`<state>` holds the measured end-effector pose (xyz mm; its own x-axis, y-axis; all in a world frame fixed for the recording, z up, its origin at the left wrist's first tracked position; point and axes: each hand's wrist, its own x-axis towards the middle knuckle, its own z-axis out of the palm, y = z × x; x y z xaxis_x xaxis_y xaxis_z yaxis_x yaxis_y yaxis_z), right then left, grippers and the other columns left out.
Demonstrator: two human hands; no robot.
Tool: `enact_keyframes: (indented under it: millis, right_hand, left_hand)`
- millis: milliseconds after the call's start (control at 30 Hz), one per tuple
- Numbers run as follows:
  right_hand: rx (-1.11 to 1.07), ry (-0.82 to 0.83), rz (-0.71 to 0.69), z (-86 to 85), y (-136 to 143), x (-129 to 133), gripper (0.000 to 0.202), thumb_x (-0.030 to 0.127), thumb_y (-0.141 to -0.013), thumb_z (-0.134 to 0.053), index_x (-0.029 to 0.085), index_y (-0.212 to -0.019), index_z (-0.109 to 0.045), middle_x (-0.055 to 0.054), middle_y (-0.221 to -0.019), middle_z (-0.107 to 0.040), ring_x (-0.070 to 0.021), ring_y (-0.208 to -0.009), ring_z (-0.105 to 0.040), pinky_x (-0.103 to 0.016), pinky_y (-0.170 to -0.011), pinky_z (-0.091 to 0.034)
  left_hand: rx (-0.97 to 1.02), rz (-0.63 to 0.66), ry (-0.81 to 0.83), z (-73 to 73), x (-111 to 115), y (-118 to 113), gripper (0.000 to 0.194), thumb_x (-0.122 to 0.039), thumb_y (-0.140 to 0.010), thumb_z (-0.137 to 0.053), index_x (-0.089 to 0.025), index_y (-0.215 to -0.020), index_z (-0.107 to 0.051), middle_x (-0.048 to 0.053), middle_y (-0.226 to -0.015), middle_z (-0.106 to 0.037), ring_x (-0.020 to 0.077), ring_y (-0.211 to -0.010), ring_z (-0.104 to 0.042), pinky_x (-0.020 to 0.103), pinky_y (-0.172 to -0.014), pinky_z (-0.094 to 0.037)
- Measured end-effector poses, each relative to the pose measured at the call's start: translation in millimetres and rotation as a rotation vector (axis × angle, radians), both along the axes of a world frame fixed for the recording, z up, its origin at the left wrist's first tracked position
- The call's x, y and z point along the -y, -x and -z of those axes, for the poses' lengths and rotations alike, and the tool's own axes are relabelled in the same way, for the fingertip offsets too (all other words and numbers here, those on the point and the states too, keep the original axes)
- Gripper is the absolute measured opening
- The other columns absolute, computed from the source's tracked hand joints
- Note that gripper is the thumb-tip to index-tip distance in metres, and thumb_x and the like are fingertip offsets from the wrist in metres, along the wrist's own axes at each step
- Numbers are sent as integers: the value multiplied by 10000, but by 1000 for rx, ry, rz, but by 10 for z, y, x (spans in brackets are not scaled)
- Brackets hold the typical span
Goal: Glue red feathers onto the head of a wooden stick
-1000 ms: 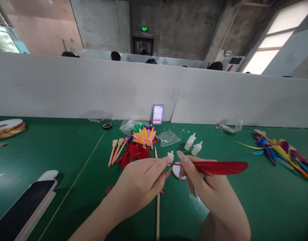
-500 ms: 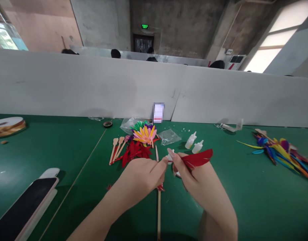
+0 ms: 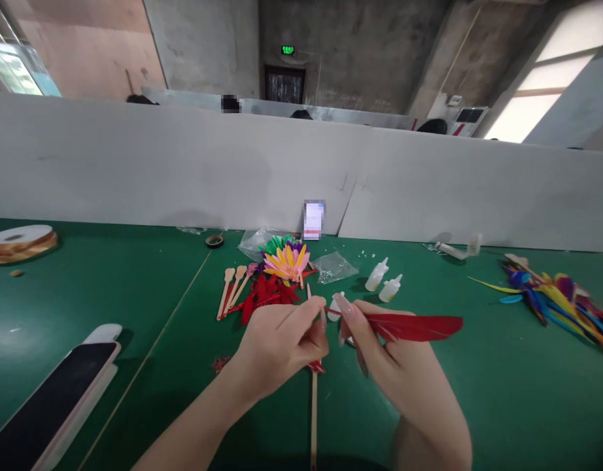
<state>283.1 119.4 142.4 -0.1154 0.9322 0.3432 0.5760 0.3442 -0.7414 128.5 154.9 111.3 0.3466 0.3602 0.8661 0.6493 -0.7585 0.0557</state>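
A red feather (image 3: pixel 414 327) points right from my right hand (image 3: pixel 380 340), pinched between thumb and fingers. Its thin quill end reaches left to my left hand (image 3: pixel 286 340), whose thumb and forefinger close on it. Beneath my hands lies a wooden stick (image 3: pixel 314 418) with red feather bits at its upper end, partly hidden by my left hand. Loose red feathers (image 3: pixel 267 294) are piled just beyond my left hand. A small white bottle (image 3: pixel 335 307) shows behind my fingertips, partly covered.
Two white glue bottles (image 3: pixel 377 275) stand behind my right hand. Beyond the red pile is a pink and yellow feather fan (image 3: pixel 286 263), with wooden sticks (image 3: pixel 225 293) to its left. Multicoloured feathers (image 3: pixel 561 294) lie far right, a dark phone (image 3: pixel 51 399) at left, black tape (image 3: pixel 214 241) at the back.
The red feather now extends farther right and lies more level. My hands have drawn slightly apart, showing its quill between them. The whole view has shifted a little.
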Motion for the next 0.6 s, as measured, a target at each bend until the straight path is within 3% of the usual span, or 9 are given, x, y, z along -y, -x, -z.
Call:
enact_keyframes:
  millis: [133, 233, 433, 600]
  right_hand:
    - [-169, -29, 14, 31, -4, 61, 336, 345, -926, -415, 196, -636, -493, 53, -470, -416, -79, -403, -389, -202, -416, -318]
    - [-272, -52, 30, 53, -2, 108, 319, 327, -924, -430, 197, -643, -507, 58, -462, -390, -77, -397, -367, -209, -412, -304]
    - [-264, -32, 17, 61, 1, 117, 305, 332, -915, -443, 194, -655, -525, 43, -483, -426, -87, -408, -386, -224, -420, -326]
    - [-244, -71, 66, 63, -19, 108, 308, 336, -917, -433, 195, -663, -539, 34, -489, -451, -91, -417, -400, -219, -423, -340]
  left_hand:
    - [161, -98, 14, -82, 2, 44, 184, -88, -750, -486, -182, -866, -594, -91, -461, -510, 40, -409, -477, 144, -467, -407]
    - [266, -86, 28, -140, 12, 101, 220, -80, -760, -494, -202, -909, -600, -95, -499, -559, 35, -421, -498, 141, -486, -428]
    - [4, -5, 10, -135, 92, 94, 233, -113, -791, -508, -184, -997, -590, -53, -590, -631, 64, -504, -568, 173, -520, -447]
    - [-56, 37, 56, -108, 72, 93, 253, -117, -804, -492, -170, -1037, -574, -51, -592, -613, 66, -510, -557, 180, -526, -441]
